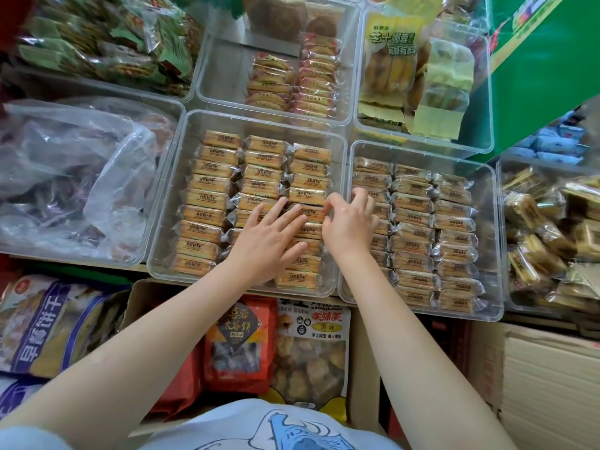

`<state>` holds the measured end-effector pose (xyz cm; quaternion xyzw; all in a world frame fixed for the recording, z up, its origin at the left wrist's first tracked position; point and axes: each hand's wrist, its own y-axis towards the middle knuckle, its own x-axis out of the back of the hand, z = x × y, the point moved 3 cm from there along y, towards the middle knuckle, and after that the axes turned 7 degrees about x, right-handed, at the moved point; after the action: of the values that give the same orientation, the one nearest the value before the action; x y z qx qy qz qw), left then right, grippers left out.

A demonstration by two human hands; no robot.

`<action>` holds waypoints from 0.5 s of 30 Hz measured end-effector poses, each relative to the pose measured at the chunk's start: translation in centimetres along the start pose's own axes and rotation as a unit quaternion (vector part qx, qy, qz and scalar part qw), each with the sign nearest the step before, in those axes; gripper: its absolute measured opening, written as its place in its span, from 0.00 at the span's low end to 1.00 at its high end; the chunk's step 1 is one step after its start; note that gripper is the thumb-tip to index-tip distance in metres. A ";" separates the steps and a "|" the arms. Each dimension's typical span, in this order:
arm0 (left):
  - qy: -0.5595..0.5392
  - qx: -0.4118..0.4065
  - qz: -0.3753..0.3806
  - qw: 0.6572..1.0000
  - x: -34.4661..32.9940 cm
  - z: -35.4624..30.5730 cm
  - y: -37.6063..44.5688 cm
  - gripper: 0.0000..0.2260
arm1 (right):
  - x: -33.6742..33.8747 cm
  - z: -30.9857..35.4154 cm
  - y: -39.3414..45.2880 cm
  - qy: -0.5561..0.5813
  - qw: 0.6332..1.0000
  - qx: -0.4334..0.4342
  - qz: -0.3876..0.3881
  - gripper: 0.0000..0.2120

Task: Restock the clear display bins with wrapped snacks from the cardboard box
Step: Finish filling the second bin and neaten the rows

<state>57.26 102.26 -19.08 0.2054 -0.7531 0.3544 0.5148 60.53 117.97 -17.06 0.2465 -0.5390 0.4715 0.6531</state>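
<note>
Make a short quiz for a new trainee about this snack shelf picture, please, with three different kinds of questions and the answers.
1. True or false: the left hand lies flat on the packs in the centre bin.
2. How many columns of packs does the right-hand bin hold? A) two B) three C) five
3. Fill in: the right hand pinches a pack near the centre bin's ____ edge.

Key: 1 true; 2 B; 3 right
</note>
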 end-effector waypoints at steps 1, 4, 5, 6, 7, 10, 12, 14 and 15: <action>0.001 -0.001 0.001 1.000 0.0 0.0 0.0 0.36 | 0.1 -0.1 0.1 -0.006 1.000 -0.001 0.011 0.06; -0.009 -0.013 -0.007 1.000 0.1 0.2 0.1 0.34 | 0.9 -0.2 0.2 0.002 1.000 0.007 -0.004 0.07; -0.011 -0.018 -0.015 1.000 0.3 0.2 0.1 0.33 | 1.3 -0.1 0.4 0.012 0.999 0.017 -0.034 0.08; -0.010 -0.022 -0.027 0.999 0.4 0.2 0.1 0.33 | 1.6 -0.1 0.7 0.014 0.997 0.027 -0.065 0.08; -0.009 -0.024 -0.037 0.999 0.6 0.2 0.3 0.32 | 1.8 0.0 1.2 0.007 0.996 0.034 -0.082 0.09; 0.001 -0.012 -0.034 0.999 0.5 0.0 1.2 0.31 | 1.1 0.3 2.7 -0.027 0.999 0.021 -0.034 0.13; 0.011 -0.004 -0.037 0.999 0.2 -0.6 2.0 0.30 | 0.3 0.5 3.3 -0.042 0.999 0.008 -0.007 0.14; 0.014 0.008 -0.039 0.999 -0.2 -1.3 2.8 0.30 | 0.1 0.6 3.7 -0.048 0.999 0.003 0.000 0.13; 0.017 0.020 -0.043 0.999 -0.4 -1.5 3.1 0.31 | 0.2 0.7 3.8 -0.050 0.999 0.000 0.000 0.13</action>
<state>56.31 105.41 -20.14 0.2415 -0.7273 0.3510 0.5380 56.87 119.10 -17.32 0.2698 -0.5711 0.4585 0.6252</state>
